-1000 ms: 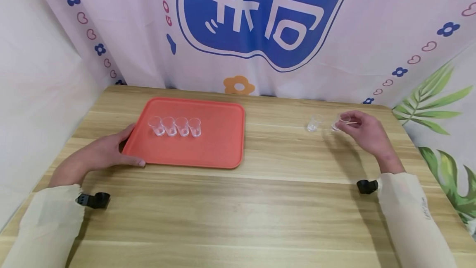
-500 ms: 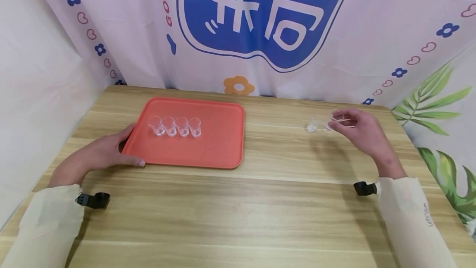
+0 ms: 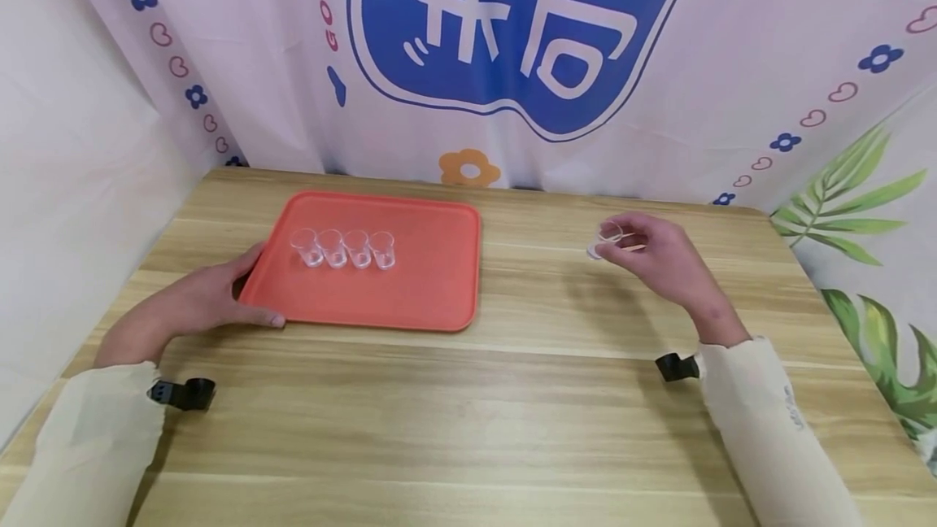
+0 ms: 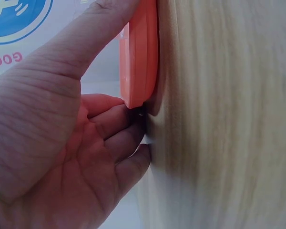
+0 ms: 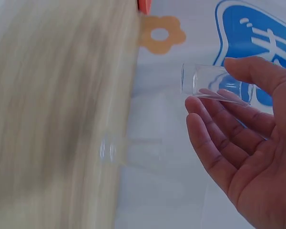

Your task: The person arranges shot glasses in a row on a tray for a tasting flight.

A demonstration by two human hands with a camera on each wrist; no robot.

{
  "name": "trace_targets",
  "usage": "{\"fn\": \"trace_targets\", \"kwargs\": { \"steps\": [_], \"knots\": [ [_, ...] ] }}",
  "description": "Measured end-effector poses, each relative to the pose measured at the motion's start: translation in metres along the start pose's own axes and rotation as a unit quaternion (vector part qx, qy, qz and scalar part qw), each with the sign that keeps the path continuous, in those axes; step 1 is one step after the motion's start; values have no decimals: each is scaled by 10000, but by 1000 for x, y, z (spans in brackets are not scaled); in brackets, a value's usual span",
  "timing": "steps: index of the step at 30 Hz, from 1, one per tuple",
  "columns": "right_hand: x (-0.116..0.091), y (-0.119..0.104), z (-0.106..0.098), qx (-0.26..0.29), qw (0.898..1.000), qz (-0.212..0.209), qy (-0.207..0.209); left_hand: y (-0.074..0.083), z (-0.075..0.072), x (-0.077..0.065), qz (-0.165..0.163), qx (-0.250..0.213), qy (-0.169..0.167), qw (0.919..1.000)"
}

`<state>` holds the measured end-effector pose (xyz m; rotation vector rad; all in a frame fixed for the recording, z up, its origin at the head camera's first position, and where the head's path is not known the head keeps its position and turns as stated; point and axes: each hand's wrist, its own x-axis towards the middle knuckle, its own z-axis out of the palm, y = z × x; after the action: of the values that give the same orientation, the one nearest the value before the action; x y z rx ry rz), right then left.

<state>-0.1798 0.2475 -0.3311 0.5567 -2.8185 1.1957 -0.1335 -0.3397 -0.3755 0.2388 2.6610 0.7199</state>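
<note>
My left hand [image 3: 198,299] grips the left edge of a red tray [image 3: 432,291], thumb along its near corner. In the left wrist view, curled fingers [image 4: 126,136] meet the corner of the tray [image 4: 140,57], low over the wood. Several clear shot glasses stand in a row on the tray, the rightmost glass [image 3: 383,252] near its middle. At the right, my right hand [image 3: 655,254] pinches another clear shot glass [image 5: 212,83] between thumb and fingers, clear of the table. Below it, a second shot glass [image 5: 109,150] stands on the table, hidden behind the hand in the head view.
The wooden table [image 3: 454,421] reaches back to a hanging printed cloth [image 3: 293,120]. White cloth [image 3: 73,145] hangs at the left, leaf-patterned cloth [image 3: 878,226] at the right. A black wrist camera [image 3: 193,394] sits on each sleeve.
My right hand has moved left with its shot glass, passing in front of the glass standing on the table. The left hand, the tray and its glasses have stayed put.
</note>
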Motion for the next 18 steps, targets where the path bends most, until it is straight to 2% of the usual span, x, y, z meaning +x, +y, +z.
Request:
{"fn": "trace_targets", "kwargs": {
  "steps": [8, 18],
  "knots": [
    [13, -11, 24, 69, 9993, -169, -333, 0, 0, 0, -5, -73, 0, 10000],
    [31, -29, 57, 446, 9961, -447, -619, 1, 0, 1, 5, -97, -14, 10000]
  ]
}}
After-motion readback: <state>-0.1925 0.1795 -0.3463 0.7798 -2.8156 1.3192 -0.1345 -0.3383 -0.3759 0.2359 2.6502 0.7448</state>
